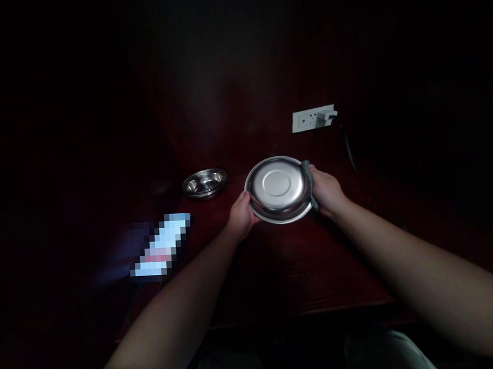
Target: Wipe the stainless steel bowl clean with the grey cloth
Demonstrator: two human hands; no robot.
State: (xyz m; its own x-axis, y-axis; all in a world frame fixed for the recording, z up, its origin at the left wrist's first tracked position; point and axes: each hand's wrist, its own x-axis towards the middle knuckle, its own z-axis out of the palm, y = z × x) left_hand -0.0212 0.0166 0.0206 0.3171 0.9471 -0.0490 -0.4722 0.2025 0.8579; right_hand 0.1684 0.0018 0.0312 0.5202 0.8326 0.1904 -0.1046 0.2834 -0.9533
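A round steel dish (278, 188) is held up over a dark red wooden table (300, 270), its underside turned toward me. My left hand (242, 215) grips its lower left rim with closed fingers. My right hand (327, 191) holds the right rim, pressing a grey cloth (308, 176) against the edge. A second steel bowl (204, 183) rests on the table to the left, apart from both hands.
A white wall socket (311, 119) with a plug and dark cable (347, 146) sits behind the dish. A blurred bright rectangle (161, 247) lies at the table's left. The room around is very dark. The table's near edge runs just below my forearms.
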